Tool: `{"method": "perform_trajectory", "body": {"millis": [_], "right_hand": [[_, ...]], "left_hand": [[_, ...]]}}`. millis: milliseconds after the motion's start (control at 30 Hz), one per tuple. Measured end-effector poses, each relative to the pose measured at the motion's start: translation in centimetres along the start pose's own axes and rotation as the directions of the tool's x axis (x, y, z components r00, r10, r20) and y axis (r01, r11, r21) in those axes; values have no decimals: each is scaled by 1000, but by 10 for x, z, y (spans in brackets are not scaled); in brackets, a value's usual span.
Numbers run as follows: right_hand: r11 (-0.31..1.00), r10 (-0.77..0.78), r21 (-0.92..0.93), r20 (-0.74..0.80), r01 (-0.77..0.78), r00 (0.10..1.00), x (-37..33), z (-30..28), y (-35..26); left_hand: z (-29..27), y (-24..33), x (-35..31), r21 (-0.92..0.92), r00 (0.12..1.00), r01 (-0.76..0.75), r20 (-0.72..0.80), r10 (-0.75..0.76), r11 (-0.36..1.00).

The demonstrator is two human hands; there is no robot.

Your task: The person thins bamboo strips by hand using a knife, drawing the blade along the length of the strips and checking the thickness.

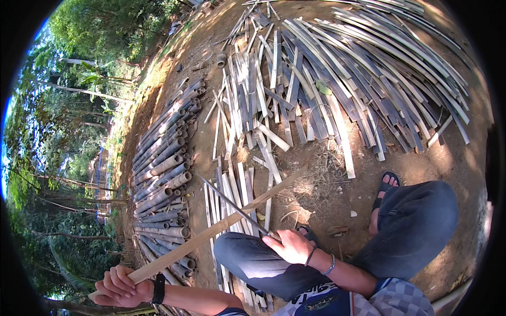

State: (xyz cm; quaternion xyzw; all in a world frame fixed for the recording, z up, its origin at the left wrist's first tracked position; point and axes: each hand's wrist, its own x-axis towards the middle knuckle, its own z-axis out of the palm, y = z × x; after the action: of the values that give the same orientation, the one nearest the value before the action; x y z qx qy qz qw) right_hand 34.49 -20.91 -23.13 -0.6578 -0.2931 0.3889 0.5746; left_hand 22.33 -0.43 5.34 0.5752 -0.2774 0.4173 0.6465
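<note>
My left hand [124,287] is closed round the near end of a long, pale split bamboo strip [182,248], which slants up and right across my bent knee. My right hand [290,246] grips the handle of a knife with a long, narrow dark blade [233,204]. That blade points up and left and crosses the strip near its middle. Whether its edge touches or cuts the bamboo, I cannot tell. Beyond my knee, several cut bamboo slats [240,184] lie on the ground.
Whole bamboo poles [163,158] are stacked at the left. A broad pile of split bamboo [337,79] spreads over the far ground. My sandalled foot [387,184] rests on the dirt [421,168] at the right, with shavings [321,179] nearby. Trees [63,131] stand at far left.
</note>
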Motion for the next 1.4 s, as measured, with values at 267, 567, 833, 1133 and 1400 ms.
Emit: {"method": "perform_trajectory", "body": {"millis": [267,567,833,1133,1400], "right_hand": [[991,3,130,62,-11,998,4,2,13],[928,370,97,-133,-360,919,34,-6,67],[1000,16,21,-48,-15,999,13,12,28],[973,188,135,-7,-186,982,28,13,62],[982,174,88,-91,-166,981,42,9,81]], "left_hand": [[-1,-2,1,-13,1000,6,24,-6,1000],[-1,-1,-2,-17,1000,0,23,0,1000],[-15,-1,-2,-20,1000,3,10,-3,1000],[-17,1,-10,-15,999,-22,-28,22,1000],[-20,5,-7,11,999,32,-17,-32,999]]}}
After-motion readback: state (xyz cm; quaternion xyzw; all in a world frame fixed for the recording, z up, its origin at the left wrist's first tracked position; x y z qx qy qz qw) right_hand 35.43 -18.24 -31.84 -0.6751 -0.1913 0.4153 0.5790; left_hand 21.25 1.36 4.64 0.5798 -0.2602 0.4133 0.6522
